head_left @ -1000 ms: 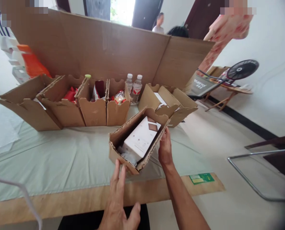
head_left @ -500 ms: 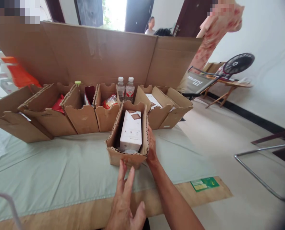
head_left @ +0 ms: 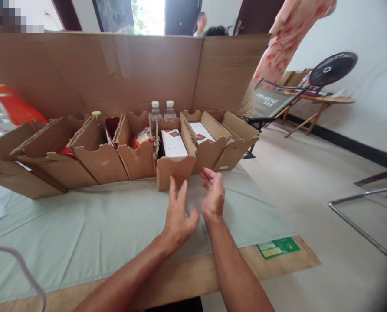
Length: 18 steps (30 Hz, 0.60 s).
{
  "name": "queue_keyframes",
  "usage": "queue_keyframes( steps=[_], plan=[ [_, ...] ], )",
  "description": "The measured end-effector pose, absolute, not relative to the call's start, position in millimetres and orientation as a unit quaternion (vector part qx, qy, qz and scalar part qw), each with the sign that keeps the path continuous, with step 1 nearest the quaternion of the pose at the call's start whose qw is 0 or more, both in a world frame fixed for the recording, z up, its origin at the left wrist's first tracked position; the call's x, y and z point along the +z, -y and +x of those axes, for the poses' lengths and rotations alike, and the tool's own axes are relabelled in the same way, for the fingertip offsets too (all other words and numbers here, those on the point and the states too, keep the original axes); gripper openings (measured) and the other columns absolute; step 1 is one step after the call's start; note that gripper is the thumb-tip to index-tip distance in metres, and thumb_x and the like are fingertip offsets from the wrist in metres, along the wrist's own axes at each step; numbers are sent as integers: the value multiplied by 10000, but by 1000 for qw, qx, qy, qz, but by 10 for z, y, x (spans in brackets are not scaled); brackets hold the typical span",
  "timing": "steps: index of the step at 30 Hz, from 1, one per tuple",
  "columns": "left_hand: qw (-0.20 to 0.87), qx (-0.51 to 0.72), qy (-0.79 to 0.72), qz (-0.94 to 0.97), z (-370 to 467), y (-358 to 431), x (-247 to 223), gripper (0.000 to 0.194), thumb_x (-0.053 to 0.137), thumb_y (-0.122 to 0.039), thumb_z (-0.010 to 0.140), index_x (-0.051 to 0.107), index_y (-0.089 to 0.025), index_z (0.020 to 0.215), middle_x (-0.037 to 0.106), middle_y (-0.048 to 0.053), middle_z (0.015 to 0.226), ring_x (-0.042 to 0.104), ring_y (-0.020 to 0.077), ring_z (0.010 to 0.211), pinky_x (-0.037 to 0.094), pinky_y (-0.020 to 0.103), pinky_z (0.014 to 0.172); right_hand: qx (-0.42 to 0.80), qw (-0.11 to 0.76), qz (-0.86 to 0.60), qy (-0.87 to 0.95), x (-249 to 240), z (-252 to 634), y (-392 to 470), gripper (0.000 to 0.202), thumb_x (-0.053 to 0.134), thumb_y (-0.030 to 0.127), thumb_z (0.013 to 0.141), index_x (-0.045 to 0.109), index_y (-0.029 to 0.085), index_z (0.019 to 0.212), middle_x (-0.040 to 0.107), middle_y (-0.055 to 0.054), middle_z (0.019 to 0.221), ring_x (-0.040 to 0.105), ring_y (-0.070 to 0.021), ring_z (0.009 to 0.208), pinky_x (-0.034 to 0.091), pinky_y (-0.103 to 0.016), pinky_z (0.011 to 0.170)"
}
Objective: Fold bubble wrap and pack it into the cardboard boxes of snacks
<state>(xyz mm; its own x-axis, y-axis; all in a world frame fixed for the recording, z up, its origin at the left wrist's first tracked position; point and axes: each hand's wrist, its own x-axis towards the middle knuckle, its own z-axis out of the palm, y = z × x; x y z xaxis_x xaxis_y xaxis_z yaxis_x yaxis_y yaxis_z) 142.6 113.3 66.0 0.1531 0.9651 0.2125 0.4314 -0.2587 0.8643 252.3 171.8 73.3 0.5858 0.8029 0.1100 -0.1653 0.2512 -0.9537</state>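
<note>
A narrow open cardboard bin [head_left: 174, 174] stands in the row of bins, its front jutting a little toward me. Inside it lies a white box [head_left: 174, 146] with a brown diamond mark. My left hand [head_left: 179, 212] is at the bin's front, fingertips at its lower face, fingers apart and holding nothing. To the right of the bin, my right hand [head_left: 213, 195] is raised off the cloth, fingers loosely curved, nothing in it. Behind the bin stand two clear bottles with white caps [head_left: 170, 112], partly hidden.
Neighbouring bins hold red packets, a clear-and-red bag [head_left: 143, 138] and another white box [head_left: 200, 132]. A tall cardboard panel [head_left: 125, 73] rises behind them. Pale green cloth [head_left: 115, 225] covers the table. A folding chair [head_left: 268, 102], fan [head_left: 333, 69] and people are beyond.
The bin with the white box has moved away from me, back into the row. My right hand has come off its side; my left hand has followed its front forward.
</note>
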Motion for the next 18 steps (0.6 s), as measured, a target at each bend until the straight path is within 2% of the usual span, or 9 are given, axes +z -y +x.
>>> queue_keyframes(
  steps=[2,4,6,8,10,13,16,18],
  plan=[
    [311,355,-526,707,1435,-1451,660,844,587,-181,801,306,-119,1595,-46,210,1741,188,375,1596,554,468,1055,331,732,-515,301,743,2527,-1716,632,427,710,867,716,191,1082,725,-137,1254,673,-262,1126,446,-360,841],
    [294,317,-532,728,1415,-1633,621,777,596,-172,801,392,-49,1540,158,283,1704,289,395,1560,452,538,1157,331,733,-515,296,749,2519,-1704,618,434,697,861,716,187,1069,726,-141,1251,677,-260,1116,443,-362,847],
    [288,293,-519,749,1374,-1627,553,655,604,-176,807,524,-50,1445,400,276,1612,360,399,1526,352,587,1218,334,733,-513,297,750,2494,-1687,593,452,676,858,721,184,1051,738,-142,1222,686,-259,1090,445,-368,850],
    [284,270,-498,774,1324,-1444,479,543,631,-202,809,629,-83,1339,517,241,1541,376,399,1516,275,606,1252,339,730,-510,303,745,2454,-1676,540,488,638,858,731,187,1027,755,-131,1178,694,-255,1066,449,-371,853],
    [275,244,-474,800,1276,-1153,421,513,660,-244,816,655,-102,1310,514,232,1548,364,409,1521,219,629,1265,345,726,-506,313,745,2412,-1678,462,551,585,844,741,194,1000,770,-111,1119,702,-250,1044,456,-369,851],
    [244,194,-424,850,1210,-696,390,550,658,-327,873,604,-121,1380,473,225,1584,362,412,1521,184,653,1265,352,721,-500,326,786,2400,-1677,348,673,492,776,743,202,953,776,-77,1022,714,-236,972,471,-354,811],
    [212,178,-380,883,1134,-373,426,563,619,-406,932,553,-132,1420,456,201,1600,356,381,1527,200,584,1281,384,708,-468,363,899,2478,-1565,259,740,418,750,730,213,907,760,-36,866,703,-196,783,492,-331,718],
    [197,187,-362,892,1081,-256,473,505,593,-424,954,583,-132,1366,496,179,1569,403,347,1498,217,514,1288,411,674,-421,447,991,2534,-1411,228,737,406,824,732,216,949,745,-32,850,686,-177,747,529,-332,716]
  ],
)
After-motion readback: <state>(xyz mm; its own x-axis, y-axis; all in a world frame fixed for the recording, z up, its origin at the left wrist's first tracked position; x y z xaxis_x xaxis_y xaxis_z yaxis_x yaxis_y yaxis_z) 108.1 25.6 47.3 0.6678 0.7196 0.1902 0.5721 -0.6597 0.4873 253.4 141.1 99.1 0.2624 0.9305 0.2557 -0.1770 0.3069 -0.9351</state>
